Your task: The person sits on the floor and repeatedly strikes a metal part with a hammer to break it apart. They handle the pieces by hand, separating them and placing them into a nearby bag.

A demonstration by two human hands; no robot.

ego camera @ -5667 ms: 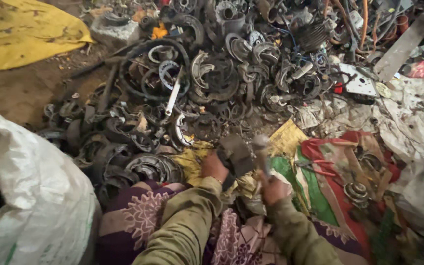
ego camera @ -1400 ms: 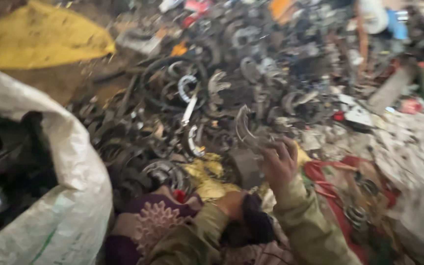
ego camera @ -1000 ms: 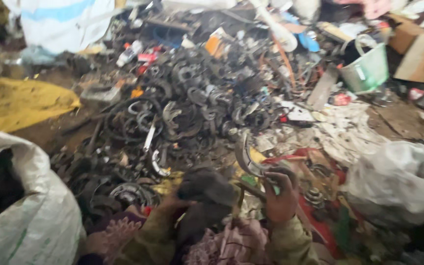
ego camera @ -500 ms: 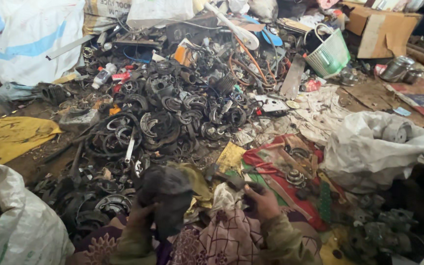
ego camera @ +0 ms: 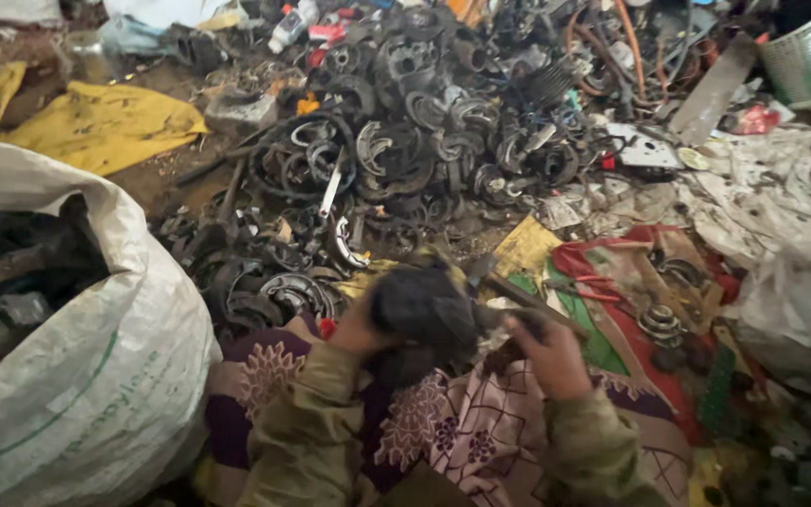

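The left hand (ego camera: 360, 324) grips a dark, rounded metal part (ego camera: 420, 305) over the lap. The right hand (ego camera: 544, 349) is closed around a thin rod-like tool (ego camera: 518, 299) laid against it. Bracing the part firmly on the patterned cloth (ego camera: 443, 422) would likely steady the prying. A white sack (ego camera: 96, 376) sits left; a scrap-metal pile (ego camera: 405, 160) lies ahead.

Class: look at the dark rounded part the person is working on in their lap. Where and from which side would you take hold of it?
Judging by its pose, grip the dark rounded part on its bulging left side, coming from the left, as the left hand does. The right hand works a thin tool against the right side, so that side is best left free.
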